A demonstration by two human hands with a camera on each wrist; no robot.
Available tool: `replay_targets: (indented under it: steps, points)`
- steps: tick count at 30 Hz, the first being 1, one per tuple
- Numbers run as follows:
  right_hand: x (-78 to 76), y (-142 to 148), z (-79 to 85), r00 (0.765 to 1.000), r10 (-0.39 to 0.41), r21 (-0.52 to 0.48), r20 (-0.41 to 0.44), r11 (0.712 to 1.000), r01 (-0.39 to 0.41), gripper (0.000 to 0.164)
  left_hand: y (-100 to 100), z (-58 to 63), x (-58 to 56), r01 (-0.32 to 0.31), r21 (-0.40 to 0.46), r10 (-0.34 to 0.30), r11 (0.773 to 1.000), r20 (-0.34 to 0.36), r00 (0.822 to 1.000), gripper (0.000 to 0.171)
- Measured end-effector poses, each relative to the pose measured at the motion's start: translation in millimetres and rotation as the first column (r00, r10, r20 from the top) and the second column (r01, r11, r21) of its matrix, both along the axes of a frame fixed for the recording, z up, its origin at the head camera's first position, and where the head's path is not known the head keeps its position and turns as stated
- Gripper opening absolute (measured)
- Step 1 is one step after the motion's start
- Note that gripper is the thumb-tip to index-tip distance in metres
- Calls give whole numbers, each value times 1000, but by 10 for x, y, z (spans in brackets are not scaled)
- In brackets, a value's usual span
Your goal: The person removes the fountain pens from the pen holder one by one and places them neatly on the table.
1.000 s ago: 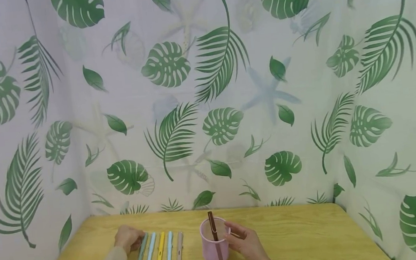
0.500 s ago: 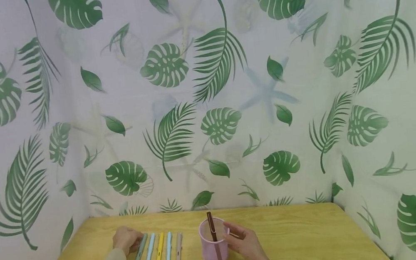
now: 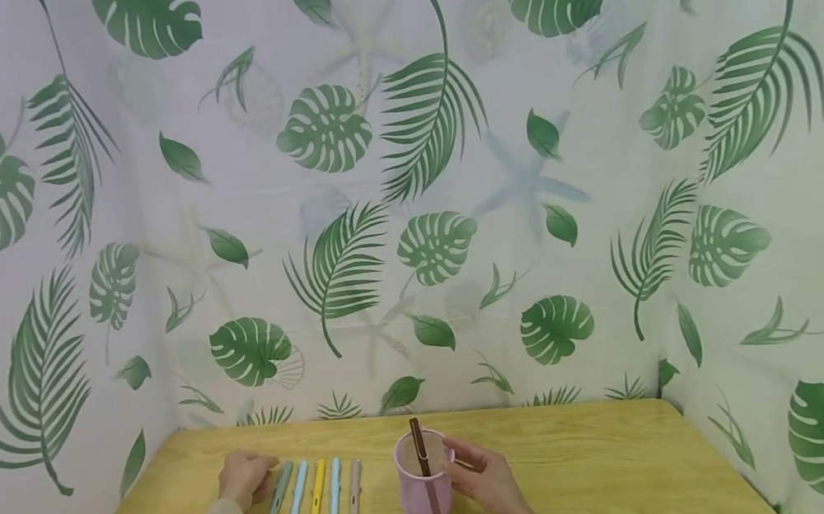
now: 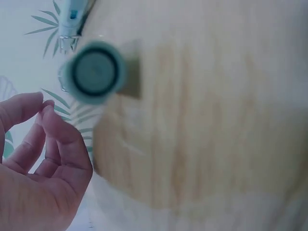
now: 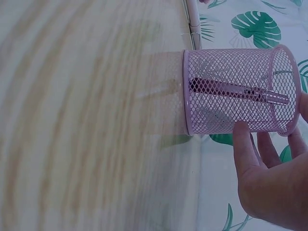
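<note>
In the head view my left hand (image 3: 243, 476) lies on the table beside a green pen (image 3: 276, 503), the leftmost of a row. In the left wrist view its thumb and forefinger tips come together with nothing between them, apart from the pen's round end (image 4: 95, 72). My right hand (image 3: 487, 481) holds a pink mesh pen holder (image 3: 414, 488) by its right side, near the rim. One dark brown pen (image 3: 418, 442) stands tilted inside the holder. In the right wrist view, fingers (image 5: 244, 144) touch the mesh wall (image 5: 231, 113).
Right of the green pen lie a light blue pen (image 3: 297, 504), a yellow pen (image 3: 316, 502), another light blue pen (image 3: 334, 500) and a greyish-pink pen (image 3: 354, 502), roughly parallel. The wooden table (image 3: 588, 455) ends at a leaf-patterned curtain (image 3: 466, 351) behind and at the sides.
My left hand has moved slightly left, away from the green pen. That pen's near end has shifted a little to the left. The right hand and pen holder have stayed put.
</note>
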State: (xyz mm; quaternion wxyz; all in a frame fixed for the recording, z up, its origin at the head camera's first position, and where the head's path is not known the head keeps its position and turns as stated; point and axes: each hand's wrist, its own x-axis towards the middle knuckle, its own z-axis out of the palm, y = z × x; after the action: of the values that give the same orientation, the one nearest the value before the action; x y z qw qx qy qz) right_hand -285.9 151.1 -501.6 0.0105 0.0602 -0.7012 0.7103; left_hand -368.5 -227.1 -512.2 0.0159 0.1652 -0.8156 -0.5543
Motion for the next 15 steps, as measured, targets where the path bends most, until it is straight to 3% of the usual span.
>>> replay_targets:
  steps: [7,15]
  points:
    - [-14,-24,9,1000,-13,-1,2,1000,13,53,45,88,54,-12,41,16,999,-77,997,25]
    - [-20,-32,2,1000,-29,21,1,999,29,53,318,225,138,-5,27,10,1000,-191,982,30]
